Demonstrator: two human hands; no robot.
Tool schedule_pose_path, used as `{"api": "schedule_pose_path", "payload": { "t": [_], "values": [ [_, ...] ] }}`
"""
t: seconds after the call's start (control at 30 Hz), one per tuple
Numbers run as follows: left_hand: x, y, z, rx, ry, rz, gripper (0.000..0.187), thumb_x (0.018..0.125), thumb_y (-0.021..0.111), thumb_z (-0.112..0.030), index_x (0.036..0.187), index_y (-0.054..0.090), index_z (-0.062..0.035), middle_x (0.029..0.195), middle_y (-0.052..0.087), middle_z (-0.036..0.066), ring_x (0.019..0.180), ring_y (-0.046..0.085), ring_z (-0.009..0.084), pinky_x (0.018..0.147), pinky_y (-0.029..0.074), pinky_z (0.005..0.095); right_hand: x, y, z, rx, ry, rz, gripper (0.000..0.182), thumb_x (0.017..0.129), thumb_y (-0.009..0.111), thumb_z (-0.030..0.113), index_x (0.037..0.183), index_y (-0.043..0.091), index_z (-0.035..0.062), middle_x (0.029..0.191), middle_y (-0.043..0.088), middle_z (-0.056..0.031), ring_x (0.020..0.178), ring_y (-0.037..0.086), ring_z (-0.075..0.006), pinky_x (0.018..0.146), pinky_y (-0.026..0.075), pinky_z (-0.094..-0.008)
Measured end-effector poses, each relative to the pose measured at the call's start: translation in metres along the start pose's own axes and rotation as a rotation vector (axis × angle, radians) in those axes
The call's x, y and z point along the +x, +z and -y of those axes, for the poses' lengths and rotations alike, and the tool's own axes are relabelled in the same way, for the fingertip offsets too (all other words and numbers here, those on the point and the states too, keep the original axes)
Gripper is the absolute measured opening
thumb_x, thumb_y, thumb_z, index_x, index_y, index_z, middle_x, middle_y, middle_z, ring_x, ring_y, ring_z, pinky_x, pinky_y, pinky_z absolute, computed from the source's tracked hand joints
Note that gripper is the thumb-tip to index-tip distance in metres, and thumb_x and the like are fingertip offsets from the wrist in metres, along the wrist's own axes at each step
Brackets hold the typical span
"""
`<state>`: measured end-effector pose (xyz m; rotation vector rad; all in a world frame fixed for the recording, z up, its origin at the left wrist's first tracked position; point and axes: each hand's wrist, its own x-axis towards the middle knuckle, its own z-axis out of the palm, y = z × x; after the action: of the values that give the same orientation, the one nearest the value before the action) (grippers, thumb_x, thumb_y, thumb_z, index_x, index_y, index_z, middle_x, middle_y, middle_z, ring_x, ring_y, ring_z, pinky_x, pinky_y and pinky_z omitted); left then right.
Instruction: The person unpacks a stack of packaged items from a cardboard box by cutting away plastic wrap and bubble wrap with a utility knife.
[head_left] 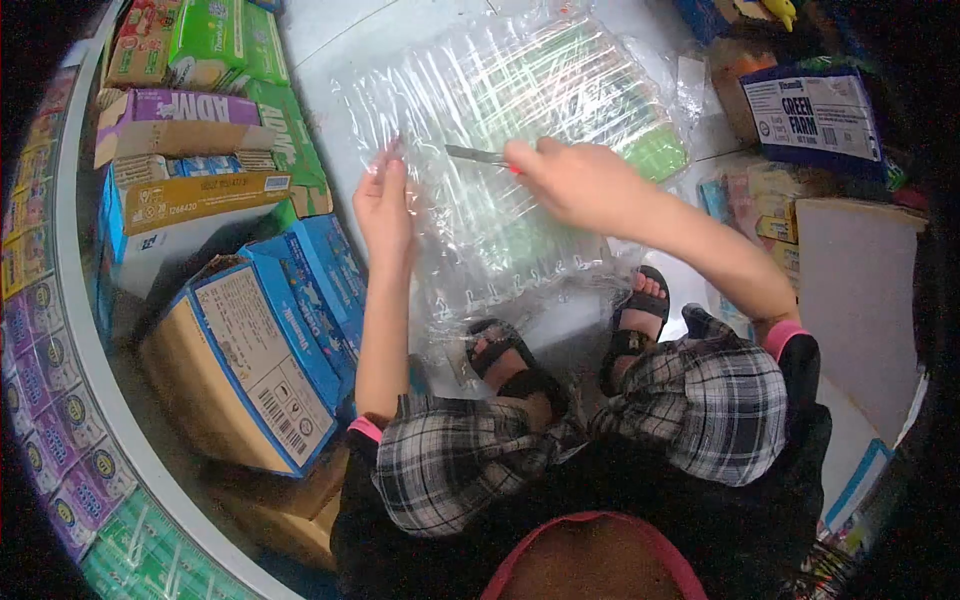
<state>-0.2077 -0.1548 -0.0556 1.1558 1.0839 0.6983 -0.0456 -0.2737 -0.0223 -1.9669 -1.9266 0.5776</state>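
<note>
Plastic air-column wrap (450, 210) lies on the pale tiled floor (312, 35) in front of the person's feet, seen from the head view, its inflated ribs covering green-and-white packaged goods (655, 152). The left hand (388, 205) is nearly closed, thumb and fingers pinching the wrap near its left side. The right hand (575, 178) is closed around a small knife (475, 154), its dark blade pointing toward the left hand, above the ribs; whether it touches them, I cannot tell.

Unwrapping looks to be at an early stage: the plastic covers the goods, no clean cut shows through the glare, and nothing has been lifted out. Around this stand a blue milk carton (318, 285), a purple ADM+ box (190, 122) and a GREEN FARM carton (812, 118).
</note>
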Motion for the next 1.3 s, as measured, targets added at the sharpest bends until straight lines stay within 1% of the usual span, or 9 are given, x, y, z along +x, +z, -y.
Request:
{"api": "schedule_pose_path", "payload": {
  "t": [0.17, 0.23, 0.27, 0.33, 0.43, 0.63, 0.93, 1.17, 1.3],
  "values": [
    [0.005, -0.008, 0.001, 0.679, 0.238, 0.032, 0.057, 0.076, 0.054, -0.023, 0.12, 0.03, 0.0026, 0.071, 0.052, 0.008, 0.063, 0.048, 0.0139, 0.058, 0.04, 0.0294, -0.024, -0.03, -0.013, 0.215, 0.102, 0.181, 0.018, 0.083, 0.037, 0.02, 0.094, 0.035, 0.0063, 0.063, 0.051, -0.0171, 0.059, 0.052, -0.0351, 0.051, 0.039, -0.0424],
    [0.002, -0.004, 0.0, 1.297, 0.781, -0.136, 0.075, 0.071, 0.056, -0.034, 0.124, 0.018, 0.0042, 0.105, 0.043, 0.025, 0.1, 0.04, 0.0317, 0.085, 0.029, 0.0441, -0.033, -0.042, -0.009, 0.319, 0.2, 0.185, 0.019, 0.084, 0.036, 0.021, 0.096, 0.033, 0.0059, 0.061, 0.051, -0.0168, 0.058, 0.051, -0.0345, 0.05, 0.037, -0.0421],
    [-0.007, 0.002, -0.005, 1.282, 0.768, -0.15, 0.075, 0.071, 0.056, -0.034, 0.124, 0.018, 0.0042, 0.105, 0.043, 0.025, 0.1, 0.04, 0.0317, 0.085, 0.029, 0.0441, -0.036, -0.046, -0.009, 0.302, 0.195, 0.2, 0.019, 0.084, 0.036, 0.021, 0.096, 0.033, 0.0059, 0.061, 0.051, -0.0168, 0.058, 0.051, -0.0345, 0.05, 0.037, -0.0421],
    [-0.032, 0.02, -0.011, 1.379, 0.697, 0.14, 0.085, 0.069, 0.054, -0.045, 0.123, 0.015, 0.0078, 0.125, 0.015, 0.029, 0.118, 0.012, 0.0391, 0.094, 0.011, 0.0487, -0.039, -0.05, -0.01, 0.459, 0.271, 0.117, 0.019, 0.084, 0.036, 0.02, 0.096, 0.034, 0.0055, 0.062, 0.051, -0.0176, 0.058, 0.051, -0.0358, 0.051, 0.037, -0.0415],
    [-0.039, 0.044, 0.014, 1.184, 0.542, 0.26, 0.094, 0.065, 0.056, -0.049, 0.121, 0.012, 0.011, 0.128, 0.009, 0.029, 0.122, 0.004, 0.0347, 0.095, 0.007, 0.0502, -0.031, -0.049, -0.011, 0.349, 0.231, 0.007, 0.019, 0.082, 0.038, 0.017, 0.097, 0.035, 0.0056, 0.063, 0.051, -0.0187, 0.06, 0.05, -0.0365, 0.051, 0.038, -0.0423],
    [-0.035, 0.041, 0.026, 1.186, 0.615, 0.168, 0.109, 0.053, 0.058, -0.061, 0.12, 0.015, 0.0128, 0.127, 0.013, 0.028, 0.122, 0.009, 0.035, 0.095, 0.01, 0.0493, -0.015, -0.039, -0.017, -0.039, 0.021, -0.071, 0.019, 0.08, 0.041, 0.016, 0.096, 0.037, 0.0082, 0.065, 0.052, -0.0186, 0.061, 0.052, -0.0369, 0.051, 0.041, -0.043],
    [-0.034, 0.038, 0.027, 1.14, 0.61, 0.117, 0.115, 0.046, 0.06, -0.064, 0.12, 0.016, 0.0127, 0.127, 0.015, 0.027, 0.122, 0.012, 0.0334, 0.096, 0.014, 0.0452, 0.006, -0.037, -0.006, -0.64, -0.171, 0.093, 0.012, 0.074, 0.046, 0.012, 0.079, 0.04, 0.0025, 0.053, 0.053, -0.0113, 0.044, 0.055, -0.0233, 0.035, 0.042, -0.0297],
    [-0.032, 0.038, 0.026, 1.14, 0.618, 0.102, 0.116, 0.044, 0.06, -0.065, 0.119, 0.019, 0.0134, 0.126, 0.017, 0.028, 0.121, 0.014, 0.0335, 0.096, 0.015, 0.0451, 0.012, -0.029, -0.02, -0.637, -0.192, 0.119, 0.011, 0.07, 0.047, 0.008, 0.078, 0.042, 0.0028, 0.054, 0.053, -0.0092, 0.044, 0.056, -0.0208, 0.035, 0.042, -0.0265],
    [-0.03, 0.038, 0.026, 1.18, 0.63, 0.106, 0.116, 0.043, 0.059, -0.066, 0.118, 0.02, 0.0137, 0.126, 0.019, 0.028, 0.12, 0.016, 0.0338, 0.095, 0.016, 0.0462, 0.016, -0.035, -0.024, -0.655, -0.193, 0.153, 0.012, 0.077, 0.046, 0.017, 0.078, 0.039, 0.0071, 0.053, 0.051, -0.0092, 0.045, 0.055, -0.0229, 0.036, 0.041, -0.0303]
  ]
}}
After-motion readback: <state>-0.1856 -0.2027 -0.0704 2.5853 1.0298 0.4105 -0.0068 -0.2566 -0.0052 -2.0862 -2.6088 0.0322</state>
